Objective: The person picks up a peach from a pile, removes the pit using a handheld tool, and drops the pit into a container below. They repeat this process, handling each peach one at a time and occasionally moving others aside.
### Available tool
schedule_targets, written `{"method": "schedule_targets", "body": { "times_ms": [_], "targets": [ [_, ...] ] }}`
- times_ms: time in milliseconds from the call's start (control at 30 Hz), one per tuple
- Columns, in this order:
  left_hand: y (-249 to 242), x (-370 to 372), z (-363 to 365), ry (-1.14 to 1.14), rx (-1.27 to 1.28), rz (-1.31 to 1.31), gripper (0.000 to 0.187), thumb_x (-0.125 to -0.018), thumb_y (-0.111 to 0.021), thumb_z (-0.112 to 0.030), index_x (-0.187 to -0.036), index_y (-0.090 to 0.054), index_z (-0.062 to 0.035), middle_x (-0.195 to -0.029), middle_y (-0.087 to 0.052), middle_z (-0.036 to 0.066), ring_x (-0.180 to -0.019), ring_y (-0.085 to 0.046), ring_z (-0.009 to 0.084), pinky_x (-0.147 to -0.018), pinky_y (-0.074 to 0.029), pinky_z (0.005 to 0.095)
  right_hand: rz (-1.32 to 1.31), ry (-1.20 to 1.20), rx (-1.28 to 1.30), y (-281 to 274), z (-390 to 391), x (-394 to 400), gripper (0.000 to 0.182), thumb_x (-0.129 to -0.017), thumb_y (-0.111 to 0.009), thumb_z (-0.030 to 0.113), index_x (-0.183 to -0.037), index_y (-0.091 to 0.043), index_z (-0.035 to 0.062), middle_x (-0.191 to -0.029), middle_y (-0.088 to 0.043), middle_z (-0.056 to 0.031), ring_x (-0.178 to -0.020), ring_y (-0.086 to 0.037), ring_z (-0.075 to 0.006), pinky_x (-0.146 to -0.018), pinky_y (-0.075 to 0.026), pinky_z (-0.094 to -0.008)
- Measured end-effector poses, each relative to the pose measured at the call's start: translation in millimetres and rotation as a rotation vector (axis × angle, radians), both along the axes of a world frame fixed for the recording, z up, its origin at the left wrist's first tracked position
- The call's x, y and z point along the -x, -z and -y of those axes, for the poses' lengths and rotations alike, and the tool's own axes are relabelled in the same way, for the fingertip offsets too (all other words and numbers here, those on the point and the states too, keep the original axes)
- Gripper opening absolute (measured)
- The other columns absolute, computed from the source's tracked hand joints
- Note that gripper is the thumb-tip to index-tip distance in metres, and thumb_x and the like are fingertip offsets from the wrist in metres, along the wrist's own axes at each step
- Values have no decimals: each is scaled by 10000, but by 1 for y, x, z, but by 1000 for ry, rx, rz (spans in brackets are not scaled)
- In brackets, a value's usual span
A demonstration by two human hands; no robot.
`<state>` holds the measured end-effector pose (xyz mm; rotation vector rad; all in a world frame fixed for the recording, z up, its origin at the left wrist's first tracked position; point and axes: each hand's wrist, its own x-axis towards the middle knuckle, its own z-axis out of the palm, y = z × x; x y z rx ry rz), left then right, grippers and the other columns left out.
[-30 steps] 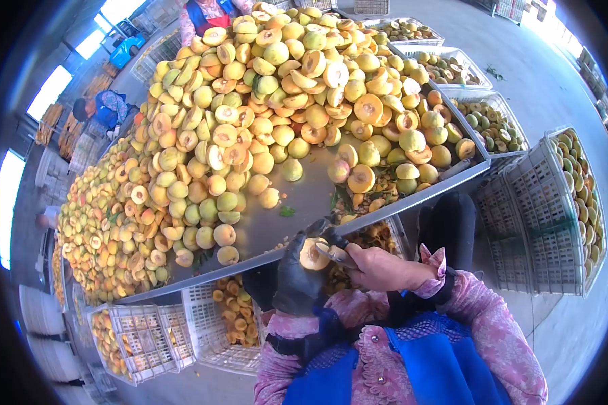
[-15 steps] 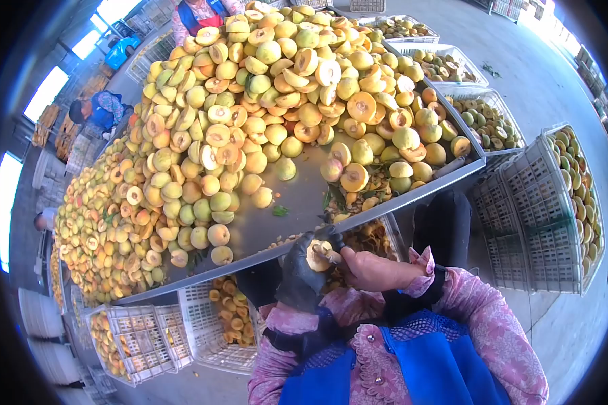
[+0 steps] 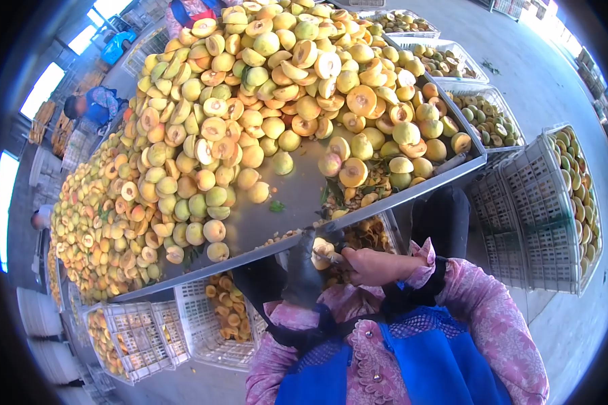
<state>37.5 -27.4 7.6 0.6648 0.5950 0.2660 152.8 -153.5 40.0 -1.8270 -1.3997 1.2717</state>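
My left hand (image 3: 302, 270), in a dark glove, holds a pale peeled fruit half (image 3: 322, 252) just below the table's front edge. My right hand (image 3: 371, 266), bare at the wrist, is closed beside it around a small tool, whose tip (image 3: 334, 257) touches the fruit; most of the tool is hidden in the fingers. Beyond both hands, a metal table (image 3: 267, 229) carries a large heap of yellow-green halved fruit (image 3: 216, 128). Scraps and peelings (image 3: 371, 236) lie under the edge, behind my right hand.
Crates of fruit stand below the table's front edge (image 3: 213, 337) and along its right side (image 3: 490, 118). A tall crate stack (image 3: 540, 209) is at my right. One person (image 3: 98, 106) is at the left, another (image 3: 192, 10) behind the heap.
The view has shifted slightly. My left hand has turned around the fruit and shows a narrower side, while my right hand stays close against the fruit with the tool.
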Motion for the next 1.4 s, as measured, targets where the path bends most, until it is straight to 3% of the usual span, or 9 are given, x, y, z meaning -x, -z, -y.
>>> {"method": "schedule_targets", "body": {
  "times_ms": [67, 133, 367, 467, 633, 833, 1100, 1267, 1400],
  "targets": [
    [4, 4, 1, -49, 12, -20, 250, -932, -443, -193, -1070, -548, -13, -955, -612, 90, -861, -596, 170, -741, -501, 293, 9, -1, 20, 5, -2, 5, 265, -826, -516, 134, -953, -409, -73, -826, -586, -297, -815, -582, -448, -701, -466, -481],
    [11, 9, 1, 74, -1150, -126, 315, -951, -387, -219, -1062, -556, 22, -962, -645, 111, -836, -621, 183, -756, -511, 303, 33, 35, 88, 11, -4, 9, 283, -819, -514, 129, -970, -407, -85, -840, -584, -301, -826, -580, -451, -702, -465, -482],
    [17, 3, 7, -85, -493, -86, 280, -918, -468, -184, -1065, -540, 43, -902, -643, 120, -795, -622, 192, -721, -509, 321, -45, 8, 18, 28, -4, 13, 283, -808, -498, 113, -981, -419, -96, -830, -577, -308, -822, -576, -458, -714, -465, -471],
    [25, 7, 8, -102, -1338, -170, 318, -907, -491, -228, -1064, -532, 45, -876, -629, 147, -760, -624, 247, -711, -506, 338, -12, 17, -167, 42, -2, 17, 237, -808, -502, 113, -938, -434, -74, -763, -583, -246, -678, -603, -381, -600, -486, -419],
    [67, 15, 3, -415, -1957, -384, 389, -900, -486, -323, -1085, -530, 17, -963, -603, 164, -823, -602, 269, -734, -502, 355, -1166, 163, 338, 41, -3, 21, 98, -855, -480, 106, -814, -402, 61, -590, -454, -25, -419, -411, -74, -333, -307, -236],
    [42, 6, 11, -365, -141, -17, 360, -923, -435, -335, -1028, -549, -11, -969, -604, 97, -853, -593, 229, -792, -497, 329, -1587, 213, 207, 44, 5, 29, 97, -860, -481, 58, -825, -392, 75, -560, -389, 15, -385, -360, -48, -321, -264, -202],
    [-13, 82, -43, -657, -1346, -375, 386, -789, -612, 43, -1131, -434, 54, -1083, -552, 155, -1018, -565, 225, -892, -475, 328, -1259, 181, -45, 41, 21, 12, 235, -830, -530, 76, -1037, -425, 42, -602, -434, 2, -415, -424, -81, -365, -348, -220],
    [-5, 143, -122, -619, -1693, -898, 328, -886, -529, -144, -1153, -531, 47, -1016, -583, 103, -973, -547, 200, -812, -463, 296, 227, -200, -24, 119, 18, -2, 524, -832, -586, 327, -1169, -427, -41, -817, -621, -236, -799, -610, -401, -690, -491, -427],
    [-43, 46, -97, -384, -932, -392, 356, -874, -579, -159, -1174, -526, 27, -1066, -556, 78, -942, -537, 163, -801, -457, 270, -47, 85, 99, 150, 37, -2, 498, -820, -559, 284, -1216, -429, 11, -1001, -600, -242, -886, -603, -386, -724, -501, -425]
  ]
}}
